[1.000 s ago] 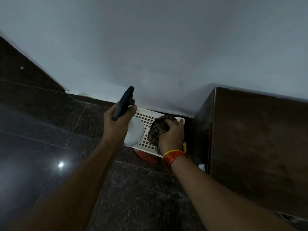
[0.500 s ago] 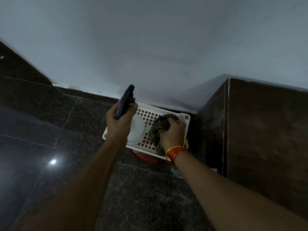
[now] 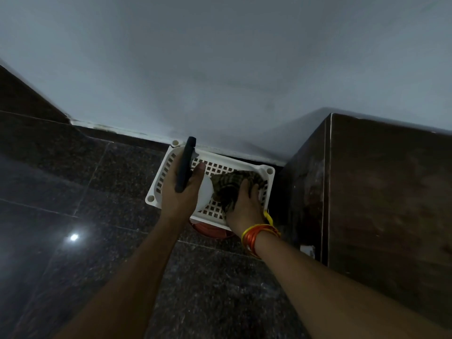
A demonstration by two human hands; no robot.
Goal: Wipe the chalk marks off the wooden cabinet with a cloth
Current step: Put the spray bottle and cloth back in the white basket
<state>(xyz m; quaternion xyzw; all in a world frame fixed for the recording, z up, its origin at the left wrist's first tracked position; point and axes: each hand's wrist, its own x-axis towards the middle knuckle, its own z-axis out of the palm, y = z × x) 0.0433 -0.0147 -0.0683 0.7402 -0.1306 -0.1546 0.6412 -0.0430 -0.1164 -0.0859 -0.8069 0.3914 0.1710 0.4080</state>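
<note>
**Head view: hands at a white basket beside the cabinet**

Head camera, looking down at a floor corner.

- Left hand (image 3: 181, 192): fingers curled round a spray bottle (image 3: 185, 165). The dark trigger head sticks up past the knuckles; the pale, rounded body of the bottle shows below and to the right of the palm, inside the basket.
- Right hand (image 3: 244, 205): laid on top of the cloth (image 3: 228, 185), fingers spread and bent down into the fabric. Whether they actually grip it or only press on it is hard to tell in this dim light. Orange and yellow bangles (image 3: 256, 234) sit at the wrist.
- Cloth: dark, checked, bunched up, lying in the right half of the basket, partly under the right hand and just beside the bottle's pale body.
- Basket (image 3: 166, 167): white plastic, perforated floor and walls, round posts at the corners. It stands on the floor against the wall, just left of the cabinet. An orange rounded object (image 3: 210, 230) shows under its near edge.
- Cabinet (image 3: 381, 192): dark wood, at the right of the frame, its side panel facing the basket. The surface looks mottled; no chalk marks can be made out clearly.
- Floor (image 3: 85, 204): dark speckled stone tiles, glossy, with one bright light reflection at the left.
- Wall (image 3: 220, 69): plain pale grey, meeting the floor behind the basket.
</note>
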